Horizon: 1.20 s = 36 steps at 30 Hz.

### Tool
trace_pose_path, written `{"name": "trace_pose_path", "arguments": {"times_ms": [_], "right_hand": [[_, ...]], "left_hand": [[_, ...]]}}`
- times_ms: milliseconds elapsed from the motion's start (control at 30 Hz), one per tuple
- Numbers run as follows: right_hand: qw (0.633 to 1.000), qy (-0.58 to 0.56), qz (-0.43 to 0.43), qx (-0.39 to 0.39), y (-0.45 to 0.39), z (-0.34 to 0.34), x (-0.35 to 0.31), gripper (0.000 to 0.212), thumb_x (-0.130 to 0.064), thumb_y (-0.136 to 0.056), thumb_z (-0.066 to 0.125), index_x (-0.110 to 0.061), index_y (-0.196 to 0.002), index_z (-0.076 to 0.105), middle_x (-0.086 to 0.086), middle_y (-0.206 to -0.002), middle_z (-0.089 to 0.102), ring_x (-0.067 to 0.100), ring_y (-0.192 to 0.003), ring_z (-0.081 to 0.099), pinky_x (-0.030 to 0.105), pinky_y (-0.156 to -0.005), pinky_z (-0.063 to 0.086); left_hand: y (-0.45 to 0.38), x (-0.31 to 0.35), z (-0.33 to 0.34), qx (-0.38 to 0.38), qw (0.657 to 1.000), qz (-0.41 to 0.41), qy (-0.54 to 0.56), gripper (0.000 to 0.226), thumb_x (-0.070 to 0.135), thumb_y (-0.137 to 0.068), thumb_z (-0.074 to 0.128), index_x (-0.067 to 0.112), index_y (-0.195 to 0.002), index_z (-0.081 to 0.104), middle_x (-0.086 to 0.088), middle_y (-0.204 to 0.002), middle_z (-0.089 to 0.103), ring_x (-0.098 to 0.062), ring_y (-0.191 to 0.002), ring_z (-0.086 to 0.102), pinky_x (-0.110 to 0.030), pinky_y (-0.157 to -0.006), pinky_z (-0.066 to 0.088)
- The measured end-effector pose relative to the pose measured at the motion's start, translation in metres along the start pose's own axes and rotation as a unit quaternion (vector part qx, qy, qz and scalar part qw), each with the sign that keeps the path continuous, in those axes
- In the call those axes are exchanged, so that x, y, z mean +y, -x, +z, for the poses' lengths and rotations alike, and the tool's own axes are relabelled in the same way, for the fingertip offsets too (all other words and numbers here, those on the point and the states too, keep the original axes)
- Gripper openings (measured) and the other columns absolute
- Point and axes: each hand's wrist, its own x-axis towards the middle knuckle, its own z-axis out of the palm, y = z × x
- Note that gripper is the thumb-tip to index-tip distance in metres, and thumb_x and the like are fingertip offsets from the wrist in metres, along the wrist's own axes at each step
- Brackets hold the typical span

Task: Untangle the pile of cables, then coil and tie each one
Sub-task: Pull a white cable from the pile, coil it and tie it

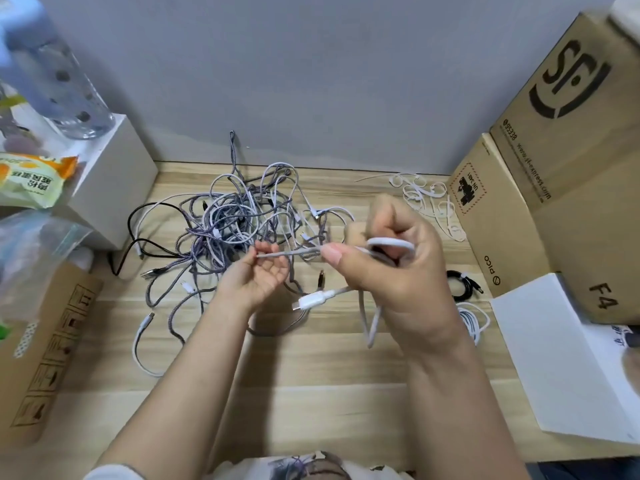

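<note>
Light grey cable [294, 252] stretched between hands, above tangled pile [239, 223] on desk [311, 368]. Loops clenched in right hand [391, 258]; free run pinched by left hand [258, 271]. Advice: loops kept even, run fed slack, white plug [310, 301] kept out of pile. White ties [429, 199] lie near, by boxes.

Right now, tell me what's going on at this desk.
A person is coiling a pale grey braided cable. The right hand grips the loops already gathered, and the left hand pinches the straight stretch leading into them. Its white plug dangles below the hands. A big tangled pile of grey and purple cables remains on the wooden desk. Two coiled cables, a black one and a white one, lie to the right, near loose white ties.
</note>
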Motion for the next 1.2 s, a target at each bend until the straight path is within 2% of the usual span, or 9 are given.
{"name": "trace_pose_path", "arguments": {"times_ms": [100, 200, 433, 533, 633, 767, 933, 1067, 1200], "right_hand": [[0.998, -0.052, -0.027, -0.023, 0.004, 0.001, -0.011, 0.048, 0.008, -0.064, 0.071, -0.026, -0.064, 0.038, -0.005, -0.048, 0.03, 0.007, -0.044, 0.028, 0.016, -0.045, 0.03], [1.0, 0.018, 0.017, 0.009, -0.005, -0.004, 0.004, 0.041, 0.021, -0.074, 0.062, -0.016, -0.081, 0.047, -0.016, -0.046, 0.049, -0.004, -0.04, 0.045, 0.009, -0.045, 0.038], [0.97, 0.216, 0.103, 0.038, -0.017, 0.0, 0.09, 0.005, -0.021, -0.088, 0.056, -0.019, -0.092, 0.058, -0.008, -0.077, 0.062, -0.001, -0.065, 0.058, 0.019, -0.062, 0.05], [0.962, 0.239, 0.122, 0.052, -0.021, 0.007, 0.107, 0.018, -0.039, -0.084, 0.047, -0.023, -0.084, 0.057, -0.013, -0.073, 0.057, 0.006, -0.069, 0.055, 0.028, -0.068, 0.045], [0.959, 0.205, 0.188, 0.056, -0.027, 0.009, 0.108, 0.039, -0.042, -0.09, 0.049, -0.021, -0.058, 0.049, -0.006, -0.053, 0.049, 0.012, -0.053, 0.048, 0.029, -0.058, 0.037], [0.958, 0.144, 0.247, 0.021, -0.03, 0.007, 0.1, 0.043, -0.031, -0.096, 0.051, -0.018, -0.055, 0.05, -0.001, -0.049, 0.046, 0.008, -0.042, 0.042, 0.021, -0.045, 0.031], [0.957, 0.087, 0.268, 0.062, -0.025, 0.015, 0.103, 0.036, -0.011, -0.094, 0.052, -0.013, -0.057, 0.051, -0.012, -0.047, 0.044, 0.0, -0.046, 0.043, 0.014, -0.048, 0.033], [0.974, 0.016, 0.221, 0.046, -0.023, 0.023, 0.082, 0.029, -0.011, -0.08, 0.055, 0.014, -0.065, 0.05, 0.008, -0.06, 0.051, 0.013, -0.061, 0.05, 0.022, -0.06, 0.038], [0.987, 0.054, 0.142, -0.048, -0.015, 0.023, 0.034, 0.026, -0.014, -0.078, 0.053, -0.015, -0.053, 0.048, -0.01, -0.049, 0.041, -0.001, -0.048, 0.04, 0.011, -0.049, 0.032]], "left_hand": [[0.004, 0.006, 0.01, -0.04, 0.999, 0.013, -0.005, 0.035, 0.026, -0.101, 0.033, 0.015, -0.075, 0.053, 0.001, -0.056, 0.064, -0.013, -0.054, 0.066, -0.026, -0.059, 0.054], [0.012, 0.006, 0.018, -0.088, 0.994, 0.033, -0.056, 0.043, 0.029, -0.1, 0.035, 0.018, -0.074, 0.067, 0.005, -0.067, 0.07, -0.01, -0.063, 0.069, -0.024, -0.061, 0.055], [0.039, -0.008, 0.027, -0.233, 0.954, 0.052, -0.183, 0.041, 0.034, -0.085, 0.042, 0.015, -0.09, 0.077, -0.003, -0.106, 0.071, -0.014, -0.095, 0.067, -0.03, -0.082, 0.056], [0.046, -0.014, 0.027, -0.251, 0.946, 0.038, -0.202, 0.042, 0.034, -0.083, 0.042, 0.013, -0.096, 0.075, -0.005, -0.107, 0.07, -0.015, -0.095, 0.067, -0.031, -0.087, 0.051], [0.049, -0.017, 0.028, -0.241, 0.946, 0.034, -0.216, 0.042, 0.036, -0.082, 0.042, 0.014, -0.101, 0.072, -0.004, -0.106, 0.07, -0.017, -0.09, 0.06, -0.026, -0.07, 0.053], [0.048, -0.017, 0.025, -0.237, 0.935, 0.046, -0.26, 0.047, 0.029, -0.097, 0.032, 0.02, -0.089, 0.078, -0.003, -0.101, 0.072, -0.017, -0.067, 0.056, -0.021, -0.043, 0.045], [0.046, -0.009, 0.028, -0.216, 0.95, -0.039, -0.222, 0.045, 0.033, -0.085, 0.043, 0.013, -0.052, 0.067, -0.002, -0.075, 0.073, -0.013, -0.055, 0.062, -0.022, -0.049, 0.051], [0.031, 0.002, 0.027, -0.157, 0.979, -0.066, -0.115, 0.058, 0.039, -0.095, 0.035, 0.016, -0.047, 0.058, 0.007, -0.056, 0.061, -0.005, -0.05, 0.06, -0.019, -0.053, 0.051], [0.02, 0.024, 0.026, -0.093, 0.993, -0.03, -0.062, 0.069, 0.04, -0.1, 0.029, 0.014, -0.043, 0.058, 0.004, -0.048, 0.059, -0.012, -0.048, 0.064, -0.034, -0.048, 0.054]]}}
